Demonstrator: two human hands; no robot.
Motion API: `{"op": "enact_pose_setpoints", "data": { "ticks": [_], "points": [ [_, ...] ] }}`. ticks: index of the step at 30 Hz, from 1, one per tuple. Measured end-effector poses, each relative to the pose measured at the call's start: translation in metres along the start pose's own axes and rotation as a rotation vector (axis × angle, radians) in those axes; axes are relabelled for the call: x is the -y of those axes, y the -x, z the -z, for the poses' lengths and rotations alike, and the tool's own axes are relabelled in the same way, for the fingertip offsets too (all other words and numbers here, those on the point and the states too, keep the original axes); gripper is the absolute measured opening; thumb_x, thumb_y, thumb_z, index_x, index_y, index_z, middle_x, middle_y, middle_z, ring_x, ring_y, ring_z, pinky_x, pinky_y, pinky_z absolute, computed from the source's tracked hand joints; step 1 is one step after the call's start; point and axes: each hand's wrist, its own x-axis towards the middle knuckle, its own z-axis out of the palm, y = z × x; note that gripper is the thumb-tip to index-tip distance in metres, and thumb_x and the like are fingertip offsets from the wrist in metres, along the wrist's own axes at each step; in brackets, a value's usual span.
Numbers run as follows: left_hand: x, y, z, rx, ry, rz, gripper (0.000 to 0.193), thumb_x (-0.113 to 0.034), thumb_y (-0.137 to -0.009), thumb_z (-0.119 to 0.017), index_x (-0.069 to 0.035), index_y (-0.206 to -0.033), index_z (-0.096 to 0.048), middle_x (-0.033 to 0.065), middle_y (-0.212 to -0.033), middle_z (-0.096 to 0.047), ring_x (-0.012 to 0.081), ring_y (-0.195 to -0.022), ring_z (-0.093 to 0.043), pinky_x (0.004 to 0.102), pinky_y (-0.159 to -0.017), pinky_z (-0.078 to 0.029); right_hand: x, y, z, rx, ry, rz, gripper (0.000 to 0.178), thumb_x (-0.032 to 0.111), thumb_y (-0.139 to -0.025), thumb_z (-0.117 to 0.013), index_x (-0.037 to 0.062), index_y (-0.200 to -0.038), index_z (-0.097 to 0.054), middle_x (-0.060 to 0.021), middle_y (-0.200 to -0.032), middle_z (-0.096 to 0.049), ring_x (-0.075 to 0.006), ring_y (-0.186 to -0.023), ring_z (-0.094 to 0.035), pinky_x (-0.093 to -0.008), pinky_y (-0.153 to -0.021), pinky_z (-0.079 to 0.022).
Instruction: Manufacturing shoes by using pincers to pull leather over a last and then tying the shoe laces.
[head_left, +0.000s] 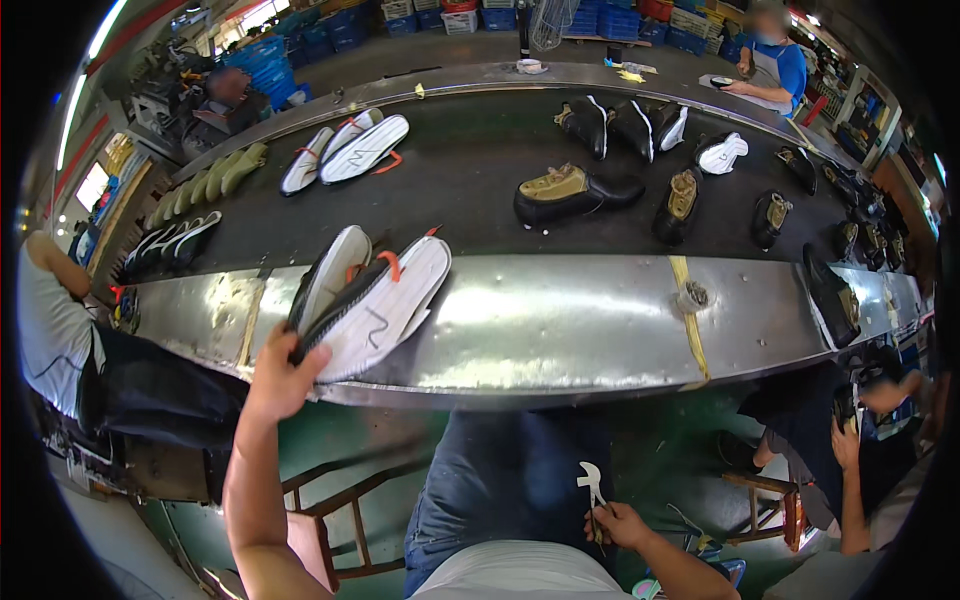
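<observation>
The left grip [282, 372] is pinching white-soled dark shoes [375, 315] by their near ends, thumb on one side and fingers on the other. The soles are facing up toward the wearer, orange loops are showing near the far ends, and the shoes are hanging over or resting on the desk's metal edge [560, 310]; I cannot tell which. The right grip [622, 526] is closing around the handles of metal pincers [589, 482], which are pointing up in front of the person's dark trousers [510, 465]. Beyond the metal edge, a dark belt [450, 190] is carrying more white-soled shoes [365, 148], olive shoes [208, 185] at the left and a black shoe with a tan lining [570, 195]. Another black shoe [832, 300] is lying across the metal edge at the right. Below it, a seated co-worker [880, 490] is holding a dark item.
</observation>
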Motion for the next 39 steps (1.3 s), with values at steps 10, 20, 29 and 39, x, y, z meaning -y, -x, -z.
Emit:
{"op": "enact_pose_setpoints", "data": {
  "ticks": [10,20,29,39],
  "points": [
    [-0.002,0.027,-0.055,-0.1,-0.291,-0.527,0.078,-0.03,-0.081,-0.075,-0.003,-0.144,-0.037,0.0287,-0.143,-0.041,0.0446,-0.135,-0.04,0.051,-0.108,-0.037,-0.088,0.08,-0.037,-0.124,-0.064,-0.022,0.027,0.024,-0.105,-0.051,-0.0001,-0.108,-0.061,-0.0088,-0.088,-0.07,-0.0175,-0.074,-0.07,-0.0266,-0.053,-0.048],
    [-0.022,-0.076,-0.059,-0.437,0.95,-0.211,0.052,-0.035,-0.102,-0.051,-0.003,-0.143,-0.045,0.0177,-0.143,-0.049,0.029,-0.125,-0.051,0.0399,-0.107,-0.039,-0.104,0.08,-0.053,-0.258,-0.125,0.173,0.024,0.021,-0.104,-0.05,-0.0011,-0.107,-0.059,-0.0099,-0.087,-0.069,-0.0173,-0.071,-0.068,-0.0267,-0.051,-0.047],
    [-0.06,-0.091,-0.075,0.077,-0.337,-0.231,0.093,-0.058,-0.086,-0.066,-0.002,-0.152,-0.036,0.0229,-0.153,-0.041,0.04,-0.142,-0.039,0.0457,-0.116,-0.032,-0.096,0.074,-0.05,-0.206,-0.109,0.161,0.024,0.02,-0.103,-0.053,-0.003,-0.107,-0.059,-0.01,-0.086,-0.069,-0.0165,-0.071,-0.068,-0.0252,-0.05,-0.047],
    [-0.056,-0.011,-0.072,0.423,0.667,-0.347,0.066,-0.035,-0.09,-0.074,-0.006,-0.144,-0.05,0.0122,-0.125,-0.064,0.0197,-0.11,-0.061,0.0328,-0.098,-0.049,-0.084,0.08,-0.071,-0.184,-0.154,0.261,0.025,0.012,-0.096,-0.062,-0.0005,-0.117,-0.058,-0.0075,-0.097,-0.067,-0.0152,-0.083,-0.064,-0.0296,-0.069,-0.053]
  ]
}}
